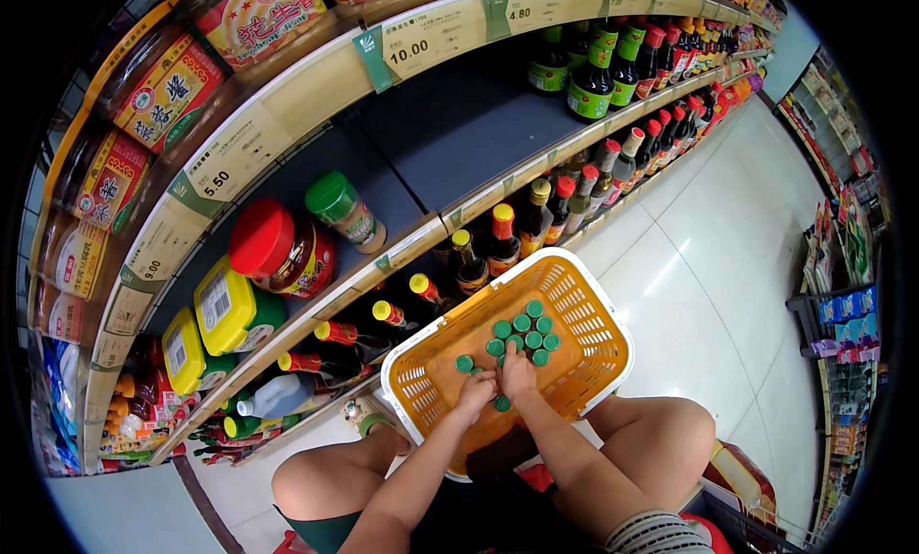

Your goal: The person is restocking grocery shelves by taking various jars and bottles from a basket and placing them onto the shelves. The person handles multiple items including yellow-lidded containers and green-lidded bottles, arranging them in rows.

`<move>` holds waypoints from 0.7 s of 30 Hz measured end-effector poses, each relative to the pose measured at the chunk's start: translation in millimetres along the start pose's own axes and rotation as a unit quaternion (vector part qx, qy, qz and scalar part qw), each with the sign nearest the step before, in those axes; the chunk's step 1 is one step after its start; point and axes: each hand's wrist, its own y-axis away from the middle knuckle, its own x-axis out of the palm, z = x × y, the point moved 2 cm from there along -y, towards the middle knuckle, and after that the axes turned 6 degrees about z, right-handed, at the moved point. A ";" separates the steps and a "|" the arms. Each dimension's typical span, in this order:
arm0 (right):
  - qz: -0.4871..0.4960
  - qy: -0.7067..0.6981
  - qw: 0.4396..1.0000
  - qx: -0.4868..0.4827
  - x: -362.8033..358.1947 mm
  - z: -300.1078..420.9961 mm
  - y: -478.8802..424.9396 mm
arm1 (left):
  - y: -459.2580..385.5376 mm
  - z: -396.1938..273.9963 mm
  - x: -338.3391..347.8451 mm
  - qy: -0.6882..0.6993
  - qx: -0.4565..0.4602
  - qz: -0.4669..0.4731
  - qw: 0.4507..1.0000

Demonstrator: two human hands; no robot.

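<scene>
An orange plastic shopping basket (574, 295) with a white rim stands between my knees. Several small bottles with green caps (522, 323) are upright inside, most of them clustered toward the far right. My right hand (518, 373) reaches in, its fingertips at a cap on the near edge of that cluster. Close beside it, my left hand (479, 394) is lowered with the fingers bent, next to a partly covered green cap. Whether either hand grips a bottle is hidden by the fingers. One more green cap (502, 404) shows below my right wrist.
Left of the basket runs a store shelf (459, 144). It carries a green-capped shaker jar (347, 213), a red-lidded jar (281, 249) and yellow-lidded tubs (233, 306). Sauce bottles (502, 241) line the lower shelf against the basket. Tiled floor (689, 267) extends right.
</scene>
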 end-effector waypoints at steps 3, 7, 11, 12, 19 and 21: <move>-0.024 0.013 1.000 -0.006 7.7 -7.4 -4.1 | -0.5 1.6 0.8 0.001 -0.003 0.002 1.000; -0.039 0.017 0.999 -0.010 9.1 -11.0 -3.6 | -0.7 1.1 0.9 0.011 0.001 0.002 1.000; -0.051 -0.006 0.999 -0.010 -6.6 -2.2 10.2 | 9.4 -11.6 0.2 -0.045 0.029 -0.016 0.998; -0.055 -0.003 0.998 -0.020 -18.3 8.2 15.0 | 9.3 -13.4 -4.9 -0.046 0.041 -0.024 0.998; -0.020 -0.081 0.991 -0.109 -122.1 53.5 12.7 | 18.4 -55.4 -22.7 -0.110 0.141 -0.097 0.979; 0.014 -0.129 0.982 -0.136 -167.2 72.7 22.2 | 32.8 -79.3 -26.1 -0.101 0.163 -0.100 0.976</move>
